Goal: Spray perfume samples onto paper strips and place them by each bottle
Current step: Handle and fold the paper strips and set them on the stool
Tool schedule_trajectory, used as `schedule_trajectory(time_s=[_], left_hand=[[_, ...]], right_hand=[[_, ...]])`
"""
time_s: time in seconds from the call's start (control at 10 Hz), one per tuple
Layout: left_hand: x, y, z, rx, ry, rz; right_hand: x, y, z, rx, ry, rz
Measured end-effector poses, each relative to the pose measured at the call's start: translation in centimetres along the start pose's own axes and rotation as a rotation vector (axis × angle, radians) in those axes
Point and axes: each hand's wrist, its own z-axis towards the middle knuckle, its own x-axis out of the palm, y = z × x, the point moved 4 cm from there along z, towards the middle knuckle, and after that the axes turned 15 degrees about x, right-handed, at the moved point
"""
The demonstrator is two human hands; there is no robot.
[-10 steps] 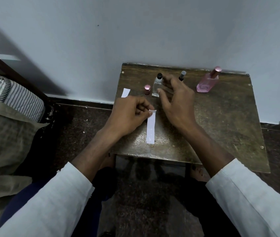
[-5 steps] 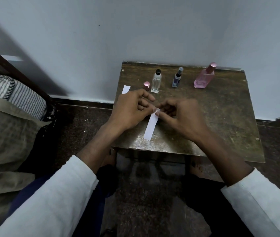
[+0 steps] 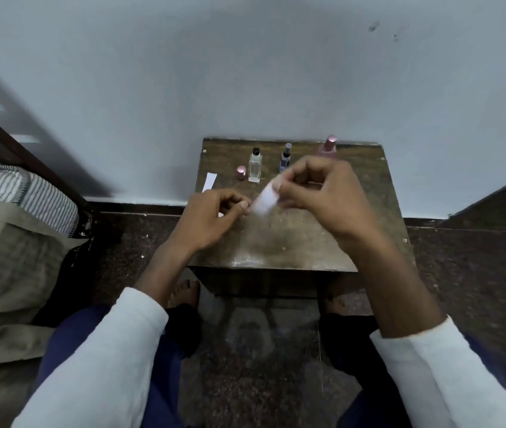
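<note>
left hand point(image 3: 211, 216) curled above small table point(image 3: 291, 242), whether it holds anything cannot be told | right hand point(image 3: 322, 193) pinches blurred paper strip point(image 3: 264, 199) in air above tabletop | second strip point(image 3: 209, 181) lies flat at table's left edge | far row near wall: pink cap point(image 3: 241, 172), clear bottle point(image 3: 255, 165), dark slim bottle point(image 3: 286, 157), pink bottle point(image 3: 329, 145) partly hidden behind right hand
</note>
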Motion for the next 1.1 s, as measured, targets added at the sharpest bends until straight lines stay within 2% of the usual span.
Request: schedule_trajectory(time_s=[0.1, 0.2, 0.3, 0.4, 0.5, 0.6, 0.7, 0.8, 0.9, 1.0, 1.1], left_hand=[[-0.3, -0.4, -0.9, -0.029, -0.052, -0.018], [0.2, -0.4, -1.7, -0.062, -0.129, 0.001], [1.7, 0.7, -1.8, -0.051, -0.135, 0.079], [3.3, 1.8, -0.6, 0.026, 0.008, 0.181], [3.8, 2.0, 0.9, 0.079, 0.055, 0.246], [4.0, 2.6, 1.5, 0.082, 0.062, 0.275], [3.9, 3.4, 1.6, 0.064, 0.048, 0.298], [3.8, 3.8, 1.7, 0.055, 0.017, 0.297], [3.8, 3.8, 1.8, 0.056, 0.01, 0.297], [3.7, 3.7, 1.9, 0.059, -0.003, 0.282], [3.5, 3.7, 1.9, 0.051, -0.022, 0.266]], right_hand=[[-1.0, 2.9, -1.5, 0.048, 0.349, 0.988], [-1.3, 0.7, 0.2, 0.18, 0.408, 1.25], [-2.1, -6.2, 2.3, 0.28, -0.082, 0.341], [-2.8, -9.7, 3.2, 0.151, -0.319, -0.469], [-3.0, -9.0, 3.5, 0.202, -0.169, -0.116], [-3.0, -5.6, 2.5, 0.246, 0.354, 0.831], [-3.8, -3.6, 2.0, 0.218, 0.76, 1.428], [-3.8, -7.4, 3.5, 0.356, 0.174, 0.596], [-3.4, -10.6, 4.7, 0.259, -0.199, -0.544], [-2.9, -10.9, 4.9, 0.241, -0.194, -0.497], [-2.5, -9.6, 4.4, 0.323, 0.074, 0.179]])
